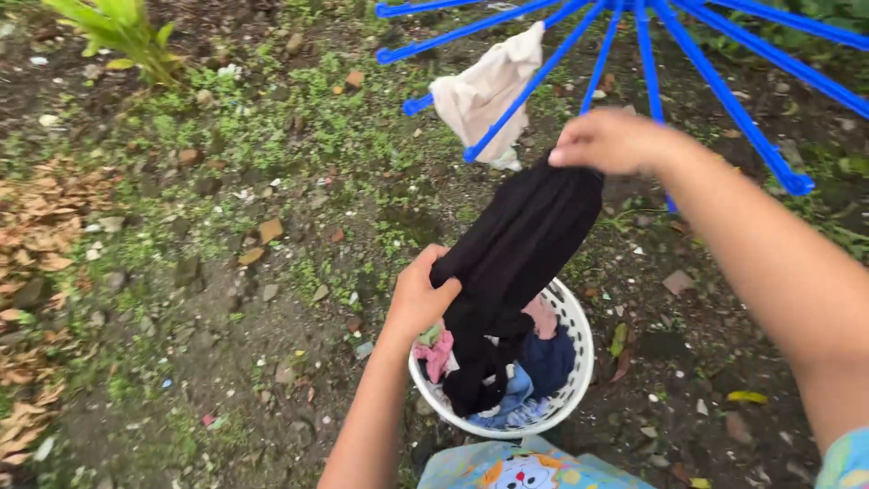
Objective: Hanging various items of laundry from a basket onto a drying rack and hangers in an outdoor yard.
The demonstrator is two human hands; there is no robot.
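Here the right hand (608,142) pinches the top of a black garment (516,263) just under the blue drying rack (724,91), while the left hand (421,294) grips its side; the cloth hangs down into a white laundry basket (579,362) of mixed clothes standing on the ground, and a pale cloth (484,91) hangs on the rack

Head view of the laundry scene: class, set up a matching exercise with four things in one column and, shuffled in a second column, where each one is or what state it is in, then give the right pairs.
Things:
1. black garment
2. cream cloth
3. white basket
4. left hand

Places or states:
A. draped over a blue drying-rack arm
B. on the ground, holding mixed clothes
C. gripping the lower part of the dark fabric
D. stretched between both hands, above the basket

Pairs: 1-D, 2-A, 3-B, 4-C. The right hand holds the garment's upper end.
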